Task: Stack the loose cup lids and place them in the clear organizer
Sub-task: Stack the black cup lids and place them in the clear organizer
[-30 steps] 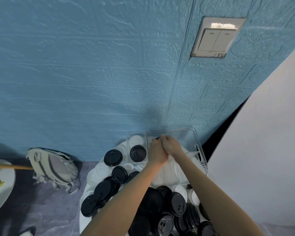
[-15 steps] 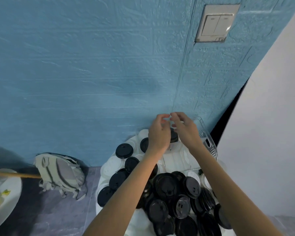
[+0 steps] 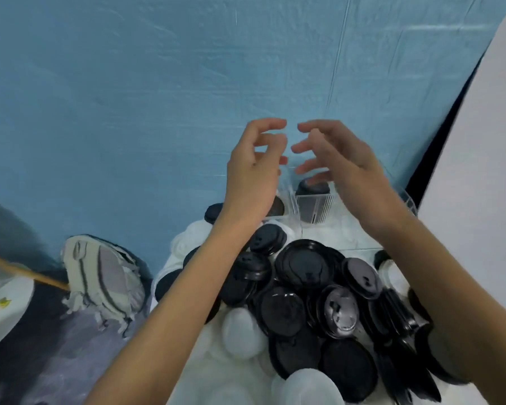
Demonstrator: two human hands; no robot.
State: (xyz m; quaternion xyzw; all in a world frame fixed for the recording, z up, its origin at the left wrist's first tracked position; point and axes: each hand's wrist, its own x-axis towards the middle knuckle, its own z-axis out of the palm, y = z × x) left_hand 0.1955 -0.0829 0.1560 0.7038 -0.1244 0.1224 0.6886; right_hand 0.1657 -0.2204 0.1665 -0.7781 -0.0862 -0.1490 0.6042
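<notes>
A heap of loose black cup lids (image 3: 304,270) and white cup lids (image 3: 241,331) covers the white table in front of me. Behind the heap stands the clear organizer (image 3: 314,207), with a stack of black lids showing in one slot; its right side (image 3: 408,203) shows past my wrist. My left hand (image 3: 254,171) and my right hand (image 3: 339,159) hover in the air above the organizer, facing each other a little apart. The fingers of both are loosely curved and hold nothing.
A blue textured wall (image 3: 158,97) rises right behind the table. A white panel (image 3: 479,156) closes off the right side. On the dark floor at the left lie a grey-white backpack (image 3: 103,276) and a wooden stick (image 3: 27,273), beside a white round tabletop (image 3: 3,305).
Both hands have come up out of the organizer and moved apart with nothing in them. The view has tilted downward; the wall switch has left the frame.
</notes>
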